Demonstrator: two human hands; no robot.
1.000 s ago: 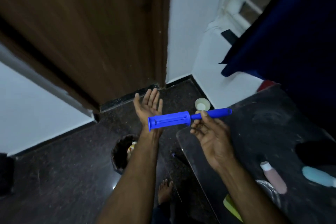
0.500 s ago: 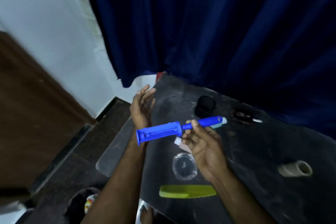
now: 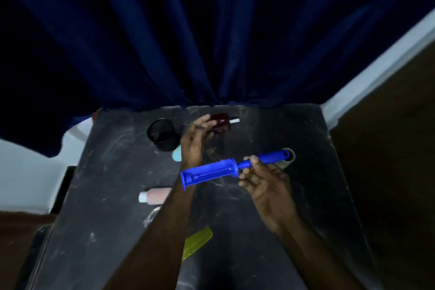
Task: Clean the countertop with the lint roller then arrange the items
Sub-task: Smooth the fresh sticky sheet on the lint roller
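A blue lint roller (image 3: 231, 167) hangs level above the dark, dusty countertop (image 3: 113, 195). My right hand (image 3: 263, 183) grips its handle, fingers closed around the thin part. My left hand (image 3: 196, 139) is held flat and open just behind the roller's head, holding nothing. On the counter lie a pink bottle (image 3: 155, 195), a black round cup (image 3: 162, 134), a dark red perfume bottle (image 3: 222, 122), a pale blue bottle (image 3: 176, 155) mostly hidden by my left wrist, a yellow-green comb (image 3: 196, 241), a cardboard roll core (image 3: 288, 159) behind the handle, and a clear round lid (image 3: 150, 215) under my left arm.
A dark blue curtain (image 3: 211, 35) hangs down to the counter's far edge. A white wall strip (image 3: 376, 66) and brown wood lie to the right. The counter's left edge drops to a white wall and brown floor.
My view has swung from the door and floor round to face the counter squarely. Both hands and the roller keep the same pose, with the roller still in my right hand.
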